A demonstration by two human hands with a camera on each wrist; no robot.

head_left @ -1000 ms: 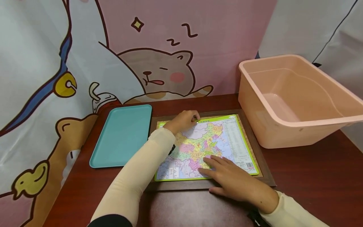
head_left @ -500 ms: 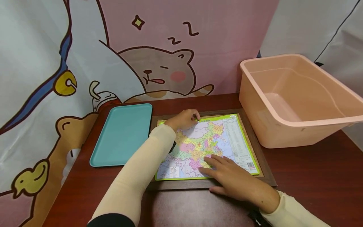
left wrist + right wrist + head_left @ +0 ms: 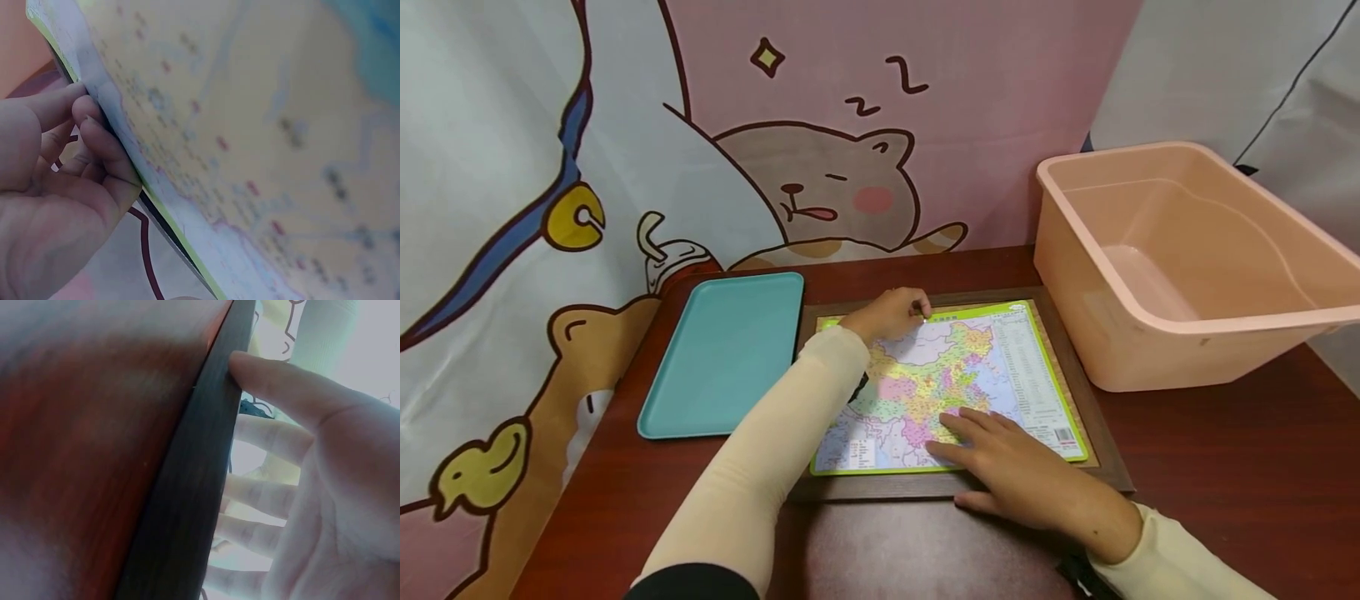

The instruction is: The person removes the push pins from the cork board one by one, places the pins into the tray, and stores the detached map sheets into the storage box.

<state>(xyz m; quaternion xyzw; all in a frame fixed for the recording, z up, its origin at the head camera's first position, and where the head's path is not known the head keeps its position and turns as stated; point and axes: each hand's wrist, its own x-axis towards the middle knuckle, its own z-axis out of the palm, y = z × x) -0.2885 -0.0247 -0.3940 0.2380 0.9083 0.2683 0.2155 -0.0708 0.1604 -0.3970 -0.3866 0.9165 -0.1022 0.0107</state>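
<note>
Pink backdrop (image 3: pixel 1000 108) with two Zs (image 3: pixel 905 75) behind barcoded map (image 3: pixel 951 379) under right-hand fingers (image 3: pixel 961 430).

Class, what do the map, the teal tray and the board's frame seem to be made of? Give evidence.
Map: coated card or plastic, smooth; crisp rounded corners suggest it.
Tray: probably plastic, satin; its even colour and moulded rim fit.
Frame: wood or wood-look, dull finish; brown bars fit either.

one map (image 3: pixel 925 387), one framed board (image 3: pixel 887 489), one tray (image 3: pixel 726 358), one tub (image 3: pixel 1120 346), one table (image 3: pixel 1225 467)
</note>
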